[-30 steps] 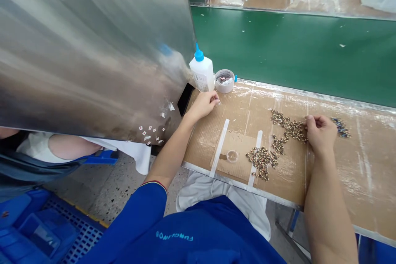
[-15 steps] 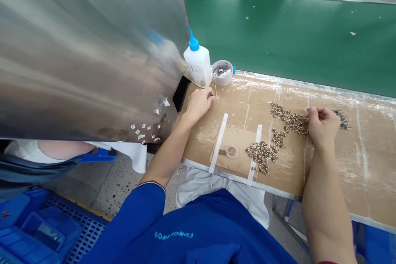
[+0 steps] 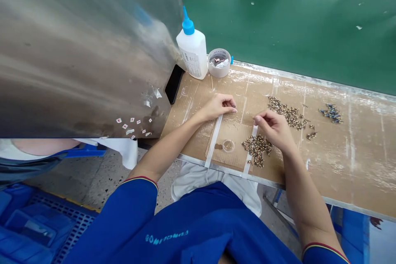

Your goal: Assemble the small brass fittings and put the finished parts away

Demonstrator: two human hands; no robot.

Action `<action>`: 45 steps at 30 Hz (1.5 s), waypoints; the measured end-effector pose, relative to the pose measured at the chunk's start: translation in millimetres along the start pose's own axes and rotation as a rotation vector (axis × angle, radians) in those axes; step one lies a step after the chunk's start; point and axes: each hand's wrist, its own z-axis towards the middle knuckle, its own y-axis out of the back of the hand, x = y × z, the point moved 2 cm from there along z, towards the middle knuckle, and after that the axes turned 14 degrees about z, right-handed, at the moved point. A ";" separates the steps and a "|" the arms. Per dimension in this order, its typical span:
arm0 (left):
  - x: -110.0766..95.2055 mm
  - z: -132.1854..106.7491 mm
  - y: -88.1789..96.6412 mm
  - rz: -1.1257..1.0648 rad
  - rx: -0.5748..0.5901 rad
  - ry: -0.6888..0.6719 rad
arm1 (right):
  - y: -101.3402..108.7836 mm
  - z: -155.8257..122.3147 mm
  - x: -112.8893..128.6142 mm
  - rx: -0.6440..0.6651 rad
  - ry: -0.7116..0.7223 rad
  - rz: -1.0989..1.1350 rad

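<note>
Small gold-coloured metal pieces (image 3: 257, 150) lie heaped near the right hand (image 3: 274, 130)

Right thumb and fingertips nearly meet; the left hand (image 3: 219, 106) curls fingers toward thumb; whether either holds a piece, I cannot tell. Beside the heap sits a round clear plastic dish (image 3: 228, 145); farther out stands a blue-capped white plastic bottle (image 3: 192, 53).

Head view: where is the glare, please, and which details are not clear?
Head view: white glare streaks the cardboard, strongest toward the green surface; same head view: the metal panel reflects the bottle blurrily; the brass-coloured parts are too small for fine detail.
</note>
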 end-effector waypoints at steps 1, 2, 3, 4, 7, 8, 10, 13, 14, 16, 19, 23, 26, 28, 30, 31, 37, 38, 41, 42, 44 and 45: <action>1.2 0.8 -1.5 -0.027 0.004 -0.002 | -4.9 -0.8 0.7 0.076 -0.025 0.009; 2.1 1.3 -2.3 -0.046 0.003 -0.007 | -8.6 -1.9 1.4 0.150 -0.047 0.019; 2.7 1.6 -2.7 -0.058 0.001 -0.014 | -11.8 -3.4 2.2 0.221 -0.067 0.031; 3.0 1.7 -2.8 -0.063 0.002 -0.022 | -14.8 -5.4 3.0 0.285 -0.083 0.045; 3.0 1.4 -3.6 -0.050 0.006 -0.039 | -26.8 -13.2 3.6 0.427 -0.131 0.075; 2.6 1.2 -4.3 -0.040 0.006 -0.044 | -31.8 -15.9 2.7 0.456 -0.143 0.080; 1.5 0.8 -5.9 -0.021 -0.004 -0.054 | -41.9 -20.1 -0.4 0.494 -0.155 0.085; -0.6 0.4 -8.5 0.006 -0.023 -0.076 | -51.7 -22.4 -6.2 0.515 -0.119 0.078; -1.1 0.3 -9.3 0.015 -0.024 -0.084 | -52.8 -22.1 -7.7 0.511 -0.093 0.066; -1.5 0.5 -10.8 0.030 -0.017 -0.094 | -52.4 -20.9 -9.3 0.495 -0.022 0.044; -0.7 1.0 -12.7 0.045 -0.009 -0.096 | -50.1 -19.9 -7.6 0.494 0.101 0.045; -0.7 0.8 -16.2 0.033 -0.008 -0.090 | -52.7 -22.9 -2.6 0.536 0.234 0.009; -3.4 -0.4 -19.8 0.010 0.016 -0.088 | -58.0 -26.0 0.0 0.540 0.330 -0.077; -5.4 -1.3 -21.8 -0.003 0.041 -0.087 | -60.1 -26.8 1.2 0.511 0.393 -0.147; -6.9 -2.2 -22.9 -0.006 0.060 -0.084 | -59.4 -26.5 2.5 0.463 0.443 -0.212; -7.3 -2.5 -23.0 -0.004 0.063 -0.085 | -58.1 -26.2 3.4 0.442 0.463 -0.234; -6.5 -2.9 -22.8 0.040 0.066 -0.099 | -50.1 -23.6 4.9 0.480 0.401 -0.218; -5.9 -2.8 -23.0 0.044 0.066 -0.094 | -50.3 -23.0 4.1 0.504 0.364 -0.185; -4.4 -2.5 -24.0 0.042 0.063 -0.085 | -50.5 -19.8 2.2 0.520 0.253 -0.040; -4.0 -2.3 -24.4 0.042 0.065 -0.082 | -49.6 -18.4 1.8 0.500 0.214 0.008; -3.3 -2.0 -25.2 0.048 0.070 -0.073 | -46.2 -16.0 1.0 0.438 0.127 0.091; -3.1 -1.7 -25.4 0.056 0.074 -0.069 | -44.1 -15.1 0.4 0.401 0.080 0.125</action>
